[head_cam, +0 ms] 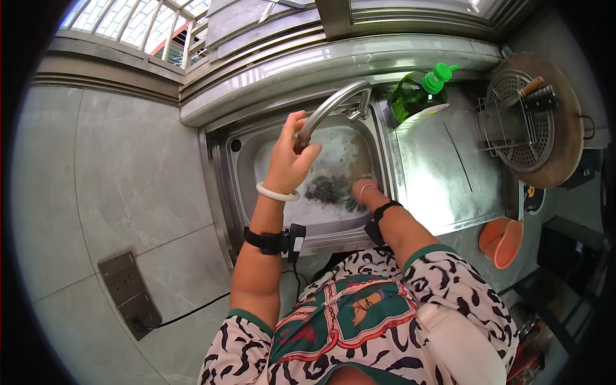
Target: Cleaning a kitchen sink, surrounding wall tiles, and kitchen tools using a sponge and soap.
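Observation:
My left hand point(292, 156) is raised over the steel sink point(246, 185), its fingers and thumb around the spout end of the curved metal faucet point(332, 103). Whether it grips the spout firmly is not plain. In the cloudy, foamy water, my right hand point(364, 188) reaches down at the basin's right side; its fingers are hidden under the surface. A dark mesh-like patch point(325, 189) shows in the water to the left of it. The faucet's base and handle point(357, 113) stand at the sink's back right corner.
A green pump bottle point(416, 98) stands on the steel drainboard point(433, 178). Farther right are a wire rack with knives point(505, 125), a perforated metal disc point(522, 156) and a round wooden board point(568, 115). An orange bucket point(500, 240) sits lower. A wall socket point(118, 279) holds a cable.

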Demonstrator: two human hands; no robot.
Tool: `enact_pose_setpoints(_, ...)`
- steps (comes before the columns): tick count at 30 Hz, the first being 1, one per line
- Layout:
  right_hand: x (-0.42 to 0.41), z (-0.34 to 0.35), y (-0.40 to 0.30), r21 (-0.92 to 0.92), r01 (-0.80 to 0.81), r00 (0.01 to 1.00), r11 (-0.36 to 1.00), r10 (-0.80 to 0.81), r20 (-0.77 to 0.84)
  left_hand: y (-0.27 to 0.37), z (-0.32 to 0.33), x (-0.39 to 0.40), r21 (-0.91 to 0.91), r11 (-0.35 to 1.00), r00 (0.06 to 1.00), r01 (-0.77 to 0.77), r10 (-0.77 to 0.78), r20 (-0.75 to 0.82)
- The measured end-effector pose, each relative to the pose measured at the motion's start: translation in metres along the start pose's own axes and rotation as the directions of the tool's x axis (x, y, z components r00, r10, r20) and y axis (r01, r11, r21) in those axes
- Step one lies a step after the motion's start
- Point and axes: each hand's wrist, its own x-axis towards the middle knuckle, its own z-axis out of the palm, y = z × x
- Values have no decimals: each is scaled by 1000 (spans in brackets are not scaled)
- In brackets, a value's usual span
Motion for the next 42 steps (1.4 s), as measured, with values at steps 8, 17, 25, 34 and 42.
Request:
enact_pose_setpoints(8, -93, -70, 20, 554, 678, 687, 483, -149, -711, -17, -11, -9, 20, 996, 995, 85, -86, 50)
enact_pose_setpoints(17, -230, -198, -69, -438, 550, -317, 711, -307, -897, -28, -12, 1, 418, 855, 944, -305, 329, 16)
enact_pose_setpoints(25, -181, -231, -40, -379, 336, -262, 862, -301, -917, -18, -10, 21, 494, 837, 970, -234, 233, 65)
enact_pose_setpoints(34, -146, -246, 6, 14, 695, -254, 719, 264, -930, -13, -15, 4, 425, 897, 990, -118, 137, -16)
enact_pose_setpoints(42, -41, -172, 43, 441, 632, 53, 637, 532, -845, -13, -14, 10, 435, 900, 999, 21, -7, -32)
